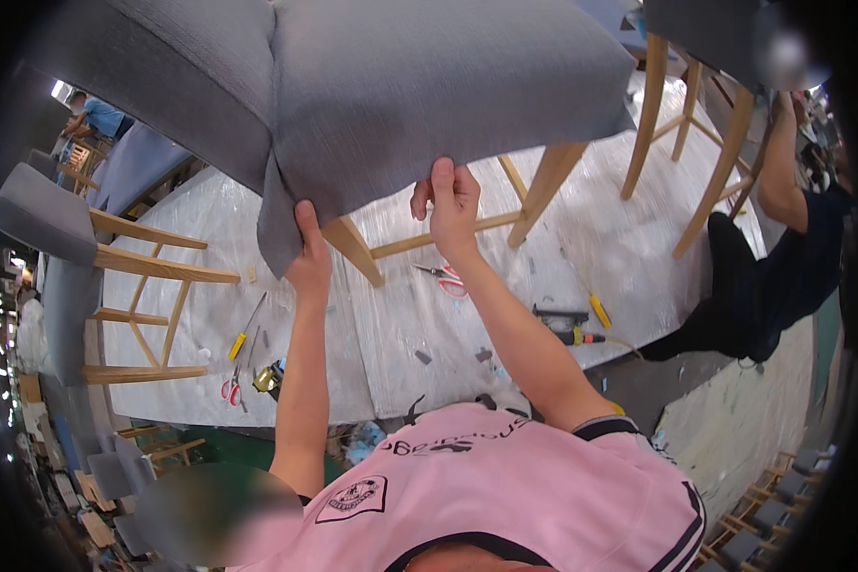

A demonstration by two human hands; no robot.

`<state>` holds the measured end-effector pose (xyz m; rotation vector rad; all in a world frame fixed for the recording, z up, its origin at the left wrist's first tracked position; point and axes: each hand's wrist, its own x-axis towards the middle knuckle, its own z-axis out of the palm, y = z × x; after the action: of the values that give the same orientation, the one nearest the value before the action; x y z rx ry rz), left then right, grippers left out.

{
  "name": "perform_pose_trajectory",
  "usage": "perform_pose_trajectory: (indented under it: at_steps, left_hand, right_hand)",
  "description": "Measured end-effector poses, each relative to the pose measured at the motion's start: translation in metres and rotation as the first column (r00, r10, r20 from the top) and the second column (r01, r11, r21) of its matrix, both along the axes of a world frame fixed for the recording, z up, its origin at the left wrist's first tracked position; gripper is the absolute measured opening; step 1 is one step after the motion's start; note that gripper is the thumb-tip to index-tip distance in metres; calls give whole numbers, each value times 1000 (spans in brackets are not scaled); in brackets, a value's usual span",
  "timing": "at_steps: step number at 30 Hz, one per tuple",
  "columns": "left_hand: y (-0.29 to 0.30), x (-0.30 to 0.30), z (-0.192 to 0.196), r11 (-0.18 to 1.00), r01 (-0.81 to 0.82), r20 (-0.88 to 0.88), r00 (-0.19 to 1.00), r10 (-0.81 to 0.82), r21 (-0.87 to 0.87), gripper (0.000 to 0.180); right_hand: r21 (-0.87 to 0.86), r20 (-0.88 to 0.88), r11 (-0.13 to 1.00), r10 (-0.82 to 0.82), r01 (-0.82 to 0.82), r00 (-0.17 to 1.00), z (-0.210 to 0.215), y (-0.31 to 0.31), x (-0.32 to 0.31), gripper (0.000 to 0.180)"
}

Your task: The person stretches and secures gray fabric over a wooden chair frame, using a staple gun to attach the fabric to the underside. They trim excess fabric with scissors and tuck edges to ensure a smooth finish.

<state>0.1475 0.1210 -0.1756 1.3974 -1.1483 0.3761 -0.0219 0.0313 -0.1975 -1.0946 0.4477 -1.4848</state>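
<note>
In front of me stands a chair upholstered in grey fabric (439,81) on pale wooden legs (545,195), seat side toward me. A loose flap of the grey fabric (278,229) hangs at the corner where the seat meets the backrest. My left hand (310,262) pinches this flap, thumb in front and fingers mostly hidden behind it. Along the lower front edge of the seat cover, my right hand (453,205) presses its thumb on the fabric, with the other fingers curled at and under the hem.
A plastic-covered worktable (353,334) carries red-handled scissors (446,278), another pair of scissors (231,389), yellow-handled tools (237,345) and a staple gun (567,329) with a hose. A grey chair (48,214) lies tipped at left. At right, a co-worker (782,267) handles another chair (725,172).
</note>
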Motion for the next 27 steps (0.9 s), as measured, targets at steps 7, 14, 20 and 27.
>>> perform_pose_trajectory:
  at_steps: [7,14,20,27]
  left_hand:
    - [-20,15,21,997,-74,26,997,75,-27,46]
    - [-63,55,85,991,-66,-151,985,83,114,46]
    - [-99,24,189,974,-109,431,882,187,-200,72]
    - [-183,-1,221,831,-287,805,523,-280,476,115]
  right_hand:
    - [-179,52,983,53,-42,997,-1,-67,41,43]
    - [-105,73,992,82,-74,994,46,-123,92,44]
    - [-103,21,995,8,-6,1000,44,-159,105,50]
    - [-133,-27,990,30,-33,999,46,-150,126,34]
